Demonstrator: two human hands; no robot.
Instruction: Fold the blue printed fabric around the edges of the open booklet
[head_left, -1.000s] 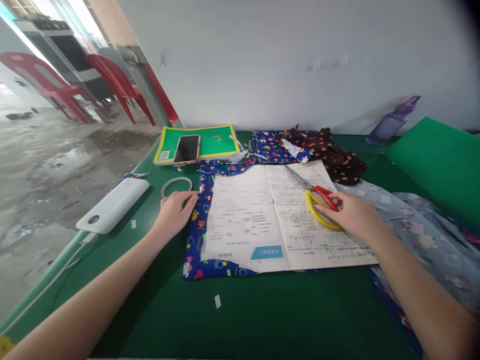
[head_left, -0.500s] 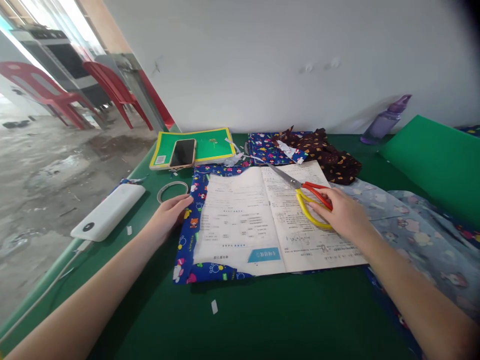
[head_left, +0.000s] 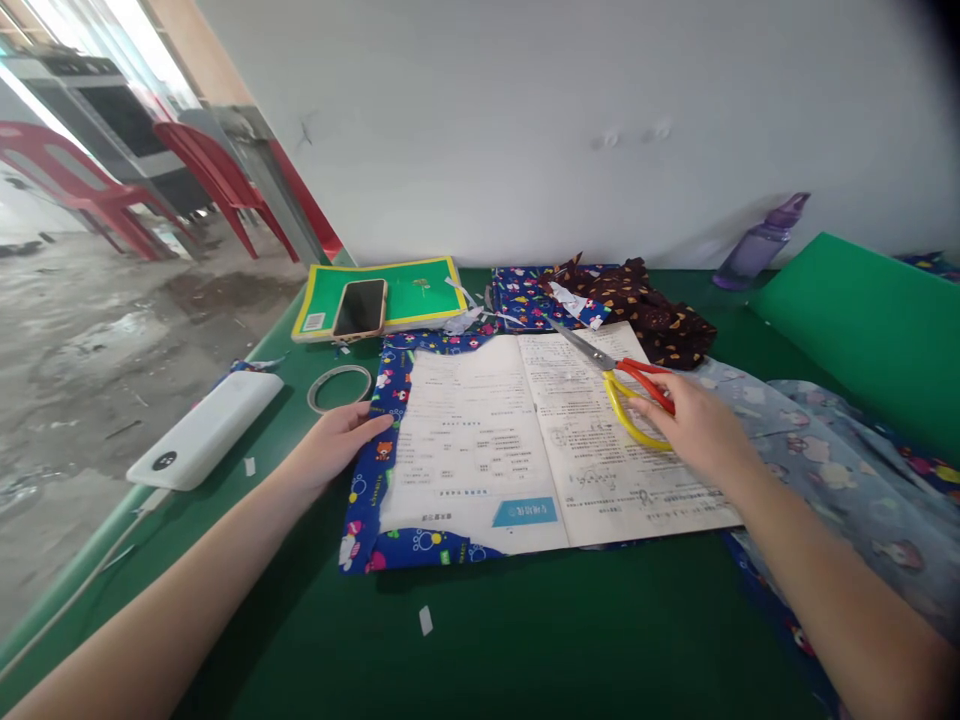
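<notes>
An open workbook [head_left: 480,435] with printed pages lies on a green table. Blue patterned wrapping paper [head_left: 366,490] sticks out along its left side and is folded over part of the page's edges. At that left border, my left hand [head_left: 339,438] is closed on the paper, thumb on top; its other fingers are partly hidden. In my right hand [head_left: 701,420] are scissors [head_left: 626,385] with one red and one yellow handle, held over the right page. Their blades point up and left, towards the back, and look closed.
A roll of tape [head_left: 339,388] and a white power bank [head_left: 206,430] with a cable lie at left. Behind are a phone [head_left: 360,307] on a green book [head_left: 420,288], brown patterned material [head_left: 667,310] and a purple bottle [head_left: 757,245]. Pale patterned sheeting [head_left: 825,450] covers the right side.
The scissors have shifted slightly to the right with my right hand. My left thumb reaches a little further over the blue paper. The whole view has moved slightly.
</notes>
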